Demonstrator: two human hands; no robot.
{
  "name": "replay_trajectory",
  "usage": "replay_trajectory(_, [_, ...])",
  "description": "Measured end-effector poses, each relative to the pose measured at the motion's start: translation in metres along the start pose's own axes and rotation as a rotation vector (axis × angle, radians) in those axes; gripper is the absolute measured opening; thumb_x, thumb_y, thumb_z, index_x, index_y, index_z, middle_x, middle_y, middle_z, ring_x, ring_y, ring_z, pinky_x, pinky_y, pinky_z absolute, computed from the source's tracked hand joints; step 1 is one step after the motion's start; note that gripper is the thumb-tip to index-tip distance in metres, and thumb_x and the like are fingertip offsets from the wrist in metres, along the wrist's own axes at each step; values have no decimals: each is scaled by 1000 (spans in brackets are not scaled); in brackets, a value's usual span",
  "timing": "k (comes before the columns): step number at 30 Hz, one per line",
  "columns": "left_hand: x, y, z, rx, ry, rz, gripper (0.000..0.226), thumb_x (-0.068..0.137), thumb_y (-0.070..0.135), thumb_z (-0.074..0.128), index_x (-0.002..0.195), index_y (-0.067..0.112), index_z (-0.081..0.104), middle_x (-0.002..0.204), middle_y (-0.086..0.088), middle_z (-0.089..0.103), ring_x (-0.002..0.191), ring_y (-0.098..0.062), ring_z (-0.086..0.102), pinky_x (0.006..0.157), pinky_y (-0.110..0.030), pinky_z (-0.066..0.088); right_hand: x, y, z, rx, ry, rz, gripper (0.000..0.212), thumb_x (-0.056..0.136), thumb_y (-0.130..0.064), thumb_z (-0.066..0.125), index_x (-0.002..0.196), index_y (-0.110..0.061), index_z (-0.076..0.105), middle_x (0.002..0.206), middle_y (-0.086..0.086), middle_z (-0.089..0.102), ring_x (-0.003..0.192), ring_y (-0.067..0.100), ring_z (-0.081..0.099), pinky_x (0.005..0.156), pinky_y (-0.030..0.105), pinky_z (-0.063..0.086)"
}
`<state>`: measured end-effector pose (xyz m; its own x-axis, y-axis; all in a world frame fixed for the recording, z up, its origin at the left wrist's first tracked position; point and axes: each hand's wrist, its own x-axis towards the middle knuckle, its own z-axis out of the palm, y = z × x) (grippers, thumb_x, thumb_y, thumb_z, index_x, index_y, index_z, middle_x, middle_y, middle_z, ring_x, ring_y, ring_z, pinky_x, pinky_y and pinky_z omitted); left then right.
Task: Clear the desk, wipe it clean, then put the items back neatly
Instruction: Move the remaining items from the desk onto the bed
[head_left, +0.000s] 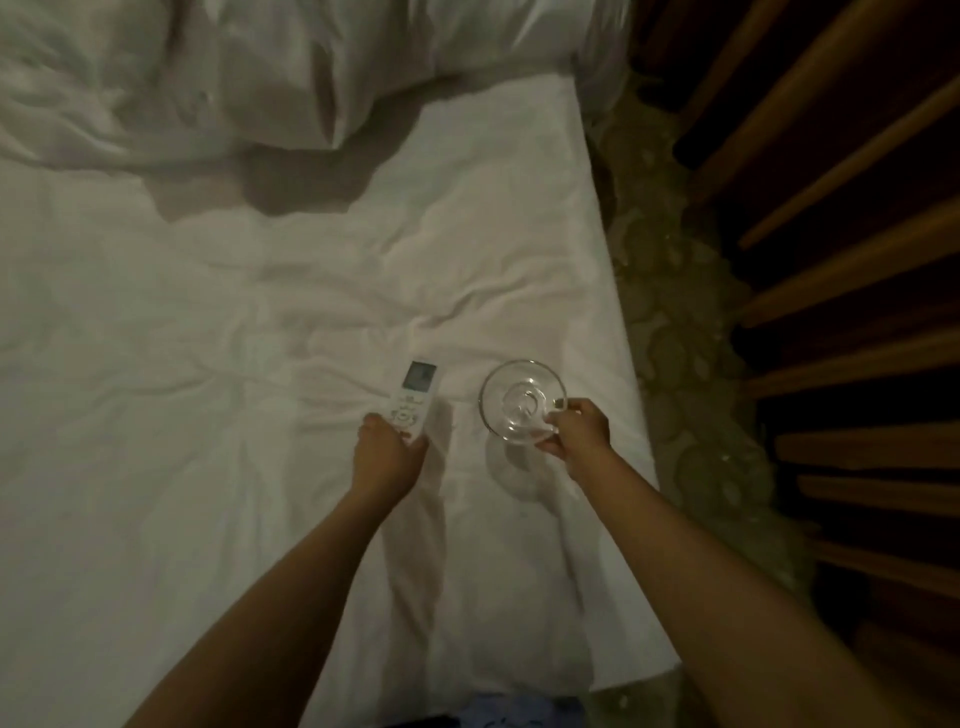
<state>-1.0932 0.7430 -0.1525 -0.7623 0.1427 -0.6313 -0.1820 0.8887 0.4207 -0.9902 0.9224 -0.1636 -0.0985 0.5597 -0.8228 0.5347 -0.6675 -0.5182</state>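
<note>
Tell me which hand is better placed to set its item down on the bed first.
Probably left: the left hand holds the remote low over the sheet; the right hand's glass bowl looks higher, judging by its shadow.

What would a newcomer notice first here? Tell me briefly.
Two bare arms reach out over a rumpled white bed. The left hand grips a white remote, and just to its right the right hand holds a clear glass dish by its rim. Wooden slats stand at far right.
</note>
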Motion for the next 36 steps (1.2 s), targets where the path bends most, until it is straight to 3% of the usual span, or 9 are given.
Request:
replay_trajectory(6, [51, 38, 37, -37, 29, 9, 57, 86, 24, 67, 123, -8, 37, 128, -26, 46, 116, -41, 50, 94, -42, 43, 58, -15, 21, 54, -6, -17, 24, 82, 9, 54, 85, -14, 56, 86, 14, 60, 60, 21, 60, 43, 24, 53])
replay_trajectory(9, [63, 47, 56, -26, 15, 22, 58, 87, 23, 65, 125, -9, 36, 128, -26, 43, 118, -39, 46, 96, -40, 39, 75, -11, 24, 28, -63, 1, 23, 80, 11, 57, 87, -11, 56, 83, 12, 59, 68, 23, 59, 49, 24, 51])
replay_trajectory(12, [62, 47, 63, 102, -44, -35, 56, 89, 28, 61, 128, -4, 37, 129, -24, 41, 121, -38, 42, 98, -41, 37, 87, -3, 17, -243, -36, -35, 20, 80, 7, 60, 81, -13, 56, 85, 12, 61, 76, 25, 60, 72, 37, 54])
replay_trajectory(14, [57, 42, 57, 144, -62, -48, 56, 89, 28, 62, 129, -3, 37, 130, -24, 40, 121, -38, 42, 98, -43, 38, 81, -7, 8, -424, 15, -114, 14, 85, 0, 58, 97, -7, 58, 92, 11, 62, 84, 27, 62, 83, 37, 53])
replay_trajectory(16, [49, 36, 43, 192, -62, -15, 57, 88, 25, 62, 131, -3, 36, 131, -24, 40, 121, -38, 43, 97, -42, 39, 69, -15, -1, -656, 57, -244, 25, 87, -3, 56, 112, -2, 56, 107, 12, 61, 99, 29, 59, 81, 30, 48])
replay_trajectory(21, [17, 20, -9, 355, -48, 64, 50, 90, 24, 58, 130, 1, 38, 131, -19, 42, 122, -33, 42, 99, -38, 38, 17, -46, 1, -1117, -112, -545, 24, 86, 2, 49, 109, 1, 55, 114, 19, 57, 102, 32, 56, 74, 27, 40])
replay_trajectory(28, [-57, -3, -102, 366, 75, 90, 45, 90, 24, 53, 129, 5, 41, 129, -15, 45, 120, -29, 44, 98, -36, 40, -105, -71, 45, -1442, -297, -877, 28, 93, -8, 47, 120, -4, 51, 127, 14, 54, 117, 30, 52, 93, 31, 42])
replay_trajectory(36, [-186, -109, -180, 287, 259, -2, 49, 92, 30, 53, 134, 8, 38, 133, -11, 44, 123, -27, 43, 99, -35, 40, -274, -10, 97, -1748, -560, -1336, 26, 94, -5, 41, 120, -1, 45, 126, 17, 46, 115, 30, 48, 90, 32, 39])
